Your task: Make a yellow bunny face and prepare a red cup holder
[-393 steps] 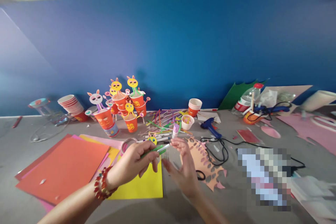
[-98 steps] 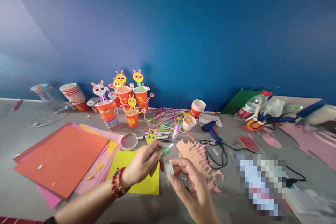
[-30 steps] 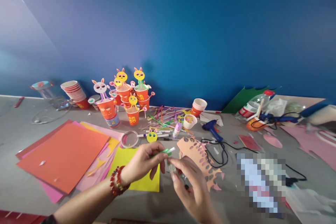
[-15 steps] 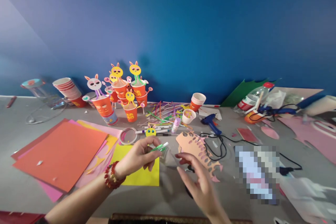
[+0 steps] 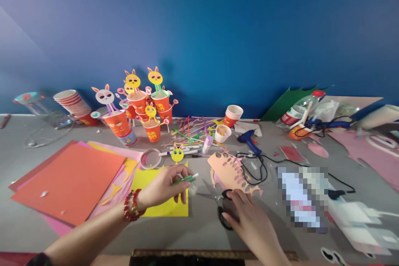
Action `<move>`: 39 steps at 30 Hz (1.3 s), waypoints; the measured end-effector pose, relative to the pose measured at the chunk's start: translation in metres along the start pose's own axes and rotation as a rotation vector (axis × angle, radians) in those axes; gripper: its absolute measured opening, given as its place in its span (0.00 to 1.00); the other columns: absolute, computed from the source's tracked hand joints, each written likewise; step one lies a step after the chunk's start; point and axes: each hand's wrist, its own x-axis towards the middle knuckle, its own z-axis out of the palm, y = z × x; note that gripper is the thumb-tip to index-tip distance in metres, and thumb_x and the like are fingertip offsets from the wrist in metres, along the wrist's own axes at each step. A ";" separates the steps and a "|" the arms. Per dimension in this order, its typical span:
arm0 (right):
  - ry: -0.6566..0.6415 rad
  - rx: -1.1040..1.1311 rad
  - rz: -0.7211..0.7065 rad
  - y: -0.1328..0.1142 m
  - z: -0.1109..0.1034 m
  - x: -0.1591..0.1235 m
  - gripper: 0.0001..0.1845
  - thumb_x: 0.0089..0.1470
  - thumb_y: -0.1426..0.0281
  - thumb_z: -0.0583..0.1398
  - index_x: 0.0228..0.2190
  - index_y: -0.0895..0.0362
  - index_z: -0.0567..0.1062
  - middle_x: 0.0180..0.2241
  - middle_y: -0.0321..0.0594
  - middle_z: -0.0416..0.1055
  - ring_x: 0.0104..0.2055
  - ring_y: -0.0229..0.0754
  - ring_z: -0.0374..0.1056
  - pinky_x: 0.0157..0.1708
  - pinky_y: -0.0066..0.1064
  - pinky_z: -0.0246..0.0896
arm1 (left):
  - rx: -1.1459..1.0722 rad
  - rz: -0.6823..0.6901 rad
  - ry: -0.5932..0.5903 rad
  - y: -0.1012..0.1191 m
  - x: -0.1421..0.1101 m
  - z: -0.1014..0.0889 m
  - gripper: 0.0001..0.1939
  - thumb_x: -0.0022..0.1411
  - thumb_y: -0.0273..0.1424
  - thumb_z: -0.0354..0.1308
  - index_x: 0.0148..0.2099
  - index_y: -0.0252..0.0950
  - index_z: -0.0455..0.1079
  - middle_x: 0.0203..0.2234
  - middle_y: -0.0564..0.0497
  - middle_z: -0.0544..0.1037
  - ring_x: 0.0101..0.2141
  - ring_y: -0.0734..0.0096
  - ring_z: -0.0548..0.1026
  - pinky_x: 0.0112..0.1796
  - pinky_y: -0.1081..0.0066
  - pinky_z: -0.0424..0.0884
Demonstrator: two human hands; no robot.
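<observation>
My left hand (image 5: 174, 185), with red beads at the wrist, is closed on a few short green and white straws (image 5: 186, 179) above a yellow sheet (image 5: 158, 212). At its right, black-handled scissors (image 5: 223, 212) lie on the table with their blades apart, pointing left. My right hand (image 5: 246, 216) is on their handles, fingers at the upper loop and thumb at the lower one. Just behind my left hand lies a yellow paper rabbit face (image 5: 177, 153). A peach sheet with punched-out holes (image 5: 229, 170) lies beyond the scissors.
Decorated orange cups (image 5: 116, 122) with rabbit heads stand at the back left. Loose straws (image 5: 195, 129) are heaped near the wall. A blue glue gun (image 5: 249, 141) trails a black cord. Orange paper (image 5: 71, 178) lies left; a pixelated object (image 5: 301, 199) is at right.
My right hand has moved down from near the straws onto the scissors. My left hand keeps the straws in almost the same place. The view has shifted slightly.
</observation>
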 end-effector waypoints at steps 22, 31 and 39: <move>-0.377 0.705 0.356 0.015 -0.043 0.020 0.13 0.46 0.60 0.65 0.29 0.53 0.68 0.19 0.26 0.56 0.23 0.36 0.54 0.24 0.25 0.50 | -0.294 -0.047 -0.138 -0.002 0.005 -0.005 0.16 0.67 0.41 0.57 0.41 0.31 0.69 0.33 0.42 0.81 0.28 0.65 0.82 0.30 0.70 0.76; -0.541 0.560 0.242 -0.004 -0.069 0.046 0.16 0.42 0.66 0.70 0.25 0.53 0.67 0.19 0.25 0.55 0.24 0.35 0.50 0.23 0.25 0.42 | -0.341 -0.064 -0.313 0.007 0.004 -0.006 0.15 0.67 0.41 0.58 0.38 0.34 0.65 0.33 0.41 0.82 0.26 0.64 0.82 0.29 0.69 0.75; -0.597 0.478 0.161 -0.001 -0.074 0.051 0.17 0.39 0.65 0.72 0.26 0.53 0.69 0.19 0.26 0.59 0.24 0.35 0.54 0.23 0.25 0.42 | -0.281 -0.122 -0.399 0.012 0.004 -0.008 0.17 0.66 0.44 0.58 0.37 0.36 0.63 0.26 0.48 0.81 0.25 0.64 0.82 0.33 0.67 0.75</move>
